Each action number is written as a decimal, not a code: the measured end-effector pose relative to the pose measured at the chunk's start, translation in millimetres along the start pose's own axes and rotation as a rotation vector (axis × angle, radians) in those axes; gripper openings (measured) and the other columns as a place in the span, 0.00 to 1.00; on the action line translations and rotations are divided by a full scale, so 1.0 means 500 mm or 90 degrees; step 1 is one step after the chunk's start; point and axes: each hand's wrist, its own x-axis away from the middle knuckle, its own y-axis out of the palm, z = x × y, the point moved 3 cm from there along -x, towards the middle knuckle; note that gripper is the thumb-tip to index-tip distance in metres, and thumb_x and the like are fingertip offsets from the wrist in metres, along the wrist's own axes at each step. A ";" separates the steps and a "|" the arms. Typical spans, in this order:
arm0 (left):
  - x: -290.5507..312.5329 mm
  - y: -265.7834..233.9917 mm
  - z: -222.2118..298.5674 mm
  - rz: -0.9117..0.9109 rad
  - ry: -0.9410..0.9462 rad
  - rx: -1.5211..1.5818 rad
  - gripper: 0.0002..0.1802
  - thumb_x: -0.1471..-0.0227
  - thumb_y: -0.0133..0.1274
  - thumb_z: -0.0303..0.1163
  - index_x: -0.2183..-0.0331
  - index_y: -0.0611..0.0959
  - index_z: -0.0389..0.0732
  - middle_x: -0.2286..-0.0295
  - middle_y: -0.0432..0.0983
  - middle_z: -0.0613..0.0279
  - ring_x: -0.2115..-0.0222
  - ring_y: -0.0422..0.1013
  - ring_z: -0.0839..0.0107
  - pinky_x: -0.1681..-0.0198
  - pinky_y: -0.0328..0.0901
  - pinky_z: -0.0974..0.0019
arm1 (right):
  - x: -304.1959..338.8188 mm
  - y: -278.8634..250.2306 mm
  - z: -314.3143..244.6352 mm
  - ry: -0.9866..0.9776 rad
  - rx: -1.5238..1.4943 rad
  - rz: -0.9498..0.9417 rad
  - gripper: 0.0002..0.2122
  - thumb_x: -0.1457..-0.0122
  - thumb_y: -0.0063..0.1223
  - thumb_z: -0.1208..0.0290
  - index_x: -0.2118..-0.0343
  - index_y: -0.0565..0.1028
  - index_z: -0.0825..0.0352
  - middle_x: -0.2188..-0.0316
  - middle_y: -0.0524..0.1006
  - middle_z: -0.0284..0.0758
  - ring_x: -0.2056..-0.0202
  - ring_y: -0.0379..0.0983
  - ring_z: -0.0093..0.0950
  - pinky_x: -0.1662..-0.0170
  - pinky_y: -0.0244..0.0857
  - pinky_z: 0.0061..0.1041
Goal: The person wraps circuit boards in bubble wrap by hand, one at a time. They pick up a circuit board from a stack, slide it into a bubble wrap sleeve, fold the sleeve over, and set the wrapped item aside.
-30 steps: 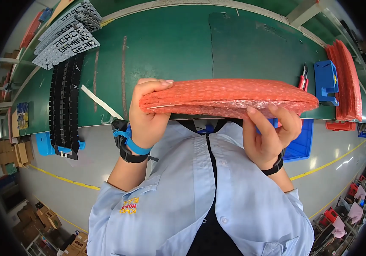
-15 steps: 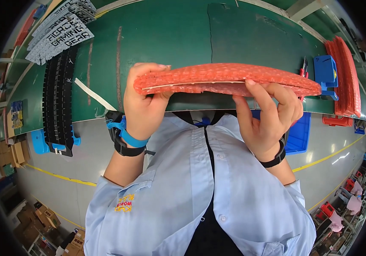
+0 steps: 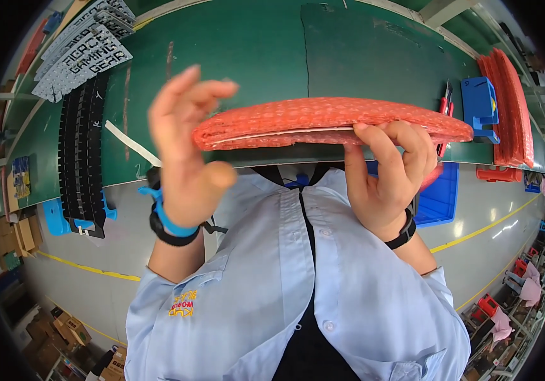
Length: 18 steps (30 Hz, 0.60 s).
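A long red bubble-wrap bag (image 3: pixel 310 110) is held crosswise above the near edge of the green workbench. Its long slit faces me, and a thin pale edge of something flat shows inside; what it is I cannot make out. My right hand (image 3: pixel 396 171) pinches the lip of the bag right of its middle, thumb below and fingers at the slit. At the bag's left end my left hand (image 3: pixel 186 146) is off it, fingers and thumb spread, slightly blurred. A blue strap and a black band circle the left wrist; another black band is on the right wrist.
On the green workbench (image 3: pixel 240 57), a stack of perforated metal plates (image 3: pixel 88 57) and black slotted strips (image 3: pixel 82 152) lie left. A pale strip (image 3: pixel 131 143) is nearer. At right are red-handled pliers (image 3: pixel 445 108), a blue tape dispenser (image 3: pixel 479 105), more red bubble-wrap bags (image 3: pixel 506 108) and a blue bin (image 3: pixel 440 200).
My left hand has let go of the bag's left end and opened, its fingers lifting upward and to the left. My right hand keeps its pinch; the bag has shifted slightly left.
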 end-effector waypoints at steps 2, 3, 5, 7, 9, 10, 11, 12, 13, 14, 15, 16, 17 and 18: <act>-0.028 -0.003 0.047 0.058 0.059 -0.022 0.29 0.50 0.62 0.34 0.49 0.70 0.38 0.59 0.74 0.56 0.58 0.73 0.67 0.53 0.66 0.62 | 0.007 0.001 0.003 -0.009 0.003 0.007 0.18 0.60 0.64 0.79 0.63 0.79 0.57 0.66 0.72 0.27 0.63 0.67 0.29 0.58 0.55 0.29; -0.043 0.015 0.066 -0.049 0.099 -0.165 0.25 0.50 0.61 0.34 0.52 0.73 0.38 0.62 0.75 0.57 0.61 0.73 0.68 0.55 0.66 0.64 | 0.011 0.002 0.002 -0.015 0.002 0.010 0.17 0.60 0.64 0.77 0.64 0.80 0.55 0.66 0.72 0.26 0.61 0.67 0.29 0.57 0.54 0.28; -0.069 0.059 0.080 -0.266 0.179 -0.443 0.18 0.50 0.61 0.34 0.58 0.79 0.36 0.68 0.77 0.60 0.66 0.73 0.70 0.57 0.66 0.69 | 0.018 -0.001 0.006 -0.005 0.003 0.004 0.17 0.60 0.64 0.77 0.64 0.80 0.55 0.66 0.72 0.26 0.61 0.67 0.28 0.57 0.54 0.28; -0.086 0.067 0.080 -0.297 0.084 -0.432 0.15 0.51 0.61 0.33 0.62 0.80 0.36 0.70 0.77 0.59 0.68 0.73 0.70 0.60 0.66 0.69 | 0.020 -0.002 0.007 0.015 -0.010 0.004 0.16 0.60 0.64 0.77 0.64 0.80 0.54 0.67 0.72 0.25 0.61 0.67 0.28 0.57 0.54 0.28; -0.095 0.074 0.069 -0.372 -0.103 -0.393 0.09 0.53 0.61 0.31 0.71 0.82 0.35 0.74 0.76 0.58 0.72 0.72 0.69 0.65 0.66 0.68 | 0.017 -0.001 0.004 0.013 -0.019 0.001 0.17 0.60 0.64 0.77 0.64 0.80 0.54 0.67 0.72 0.25 0.62 0.66 0.28 0.57 0.53 0.28; -0.101 0.074 0.073 -0.374 -0.103 -0.393 0.09 0.53 0.61 0.31 0.71 0.82 0.35 0.74 0.76 0.58 0.72 0.72 0.69 0.65 0.66 0.68 | 0.017 -0.001 0.002 0.014 -0.024 -0.002 0.17 0.60 0.64 0.77 0.64 0.80 0.54 0.67 0.72 0.25 0.62 0.66 0.28 0.58 0.53 0.27; -0.107 0.071 0.075 -0.380 -0.151 -0.366 0.09 0.52 0.61 0.31 0.71 0.82 0.35 0.74 0.76 0.58 0.73 0.72 0.69 0.67 0.66 0.68 | 0.019 -0.002 0.002 0.016 -0.030 -0.006 0.17 0.60 0.64 0.77 0.65 0.80 0.54 0.67 0.71 0.25 0.63 0.66 0.28 0.58 0.53 0.27; -0.111 0.068 0.075 -0.385 -0.200 -0.340 0.08 0.52 0.60 0.30 0.71 0.82 0.35 0.73 0.75 0.57 0.74 0.71 0.69 0.68 0.66 0.68 | 0.022 -0.003 0.002 0.019 -0.030 -0.006 0.17 0.60 0.64 0.77 0.65 0.80 0.54 0.67 0.71 0.25 0.63 0.66 0.28 0.58 0.53 0.27; -0.112 0.066 0.072 -0.390 -0.248 -0.313 0.08 0.52 0.60 0.29 0.71 0.82 0.34 0.73 0.75 0.57 0.74 0.71 0.68 0.70 0.66 0.68 | 0.027 -0.006 0.002 0.016 -0.027 -0.008 0.17 0.61 0.64 0.76 0.65 0.80 0.53 0.67 0.71 0.24 0.63 0.65 0.27 0.58 0.53 0.27; -0.116 0.064 0.066 -0.388 -0.249 -0.316 0.08 0.52 0.60 0.29 0.71 0.82 0.34 0.73 0.75 0.57 0.74 0.71 0.68 0.70 0.66 0.68 | 0.028 -0.007 0.002 0.010 -0.028 -0.008 0.17 0.61 0.64 0.76 0.65 0.80 0.53 0.68 0.71 0.24 0.64 0.65 0.27 0.58 0.52 0.27; -0.123 0.063 0.056 -0.407 -0.214 -0.308 0.07 0.51 0.59 0.28 0.71 0.81 0.34 0.74 0.75 0.58 0.74 0.71 0.69 0.70 0.66 0.69 | 0.029 -0.007 0.002 0.004 -0.028 -0.008 0.17 0.62 0.65 0.76 0.65 0.80 0.53 0.68 0.71 0.24 0.64 0.65 0.27 0.58 0.52 0.27; -0.129 0.064 0.047 -0.426 -0.178 -0.301 0.06 0.51 0.58 0.27 0.71 0.81 0.34 0.74 0.74 0.59 0.74 0.71 0.70 0.70 0.66 0.70 | 0.030 -0.008 0.003 0.004 -0.031 -0.008 0.17 0.62 0.65 0.76 0.65 0.80 0.53 0.68 0.71 0.24 0.64 0.65 0.27 0.58 0.52 0.27; -0.131 0.065 0.043 -0.446 -0.142 -0.294 0.05 0.50 0.57 0.26 0.71 0.81 0.34 0.74 0.74 0.60 0.74 0.70 0.71 0.70 0.65 0.71 | 0.031 -0.008 0.003 -0.001 -0.029 -0.002 0.17 0.62 0.65 0.75 0.65 0.80 0.52 0.69 0.70 0.23 0.65 0.64 0.26 0.59 0.52 0.27; -0.127 0.067 0.042 -0.445 -0.144 -0.296 0.05 0.50 0.57 0.26 0.71 0.81 0.34 0.74 0.74 0.60 0.74 0.70 0.71 0.70 0.65 0.71 | 0.032 -0.009 0.003 -0.005 -0.026 0.005 0.17 0.62 0.65 0.75 0.65 0.80 0.52 0.69 0.70 0.23 0.65 0.64 0.26 0.59 0.51 0.27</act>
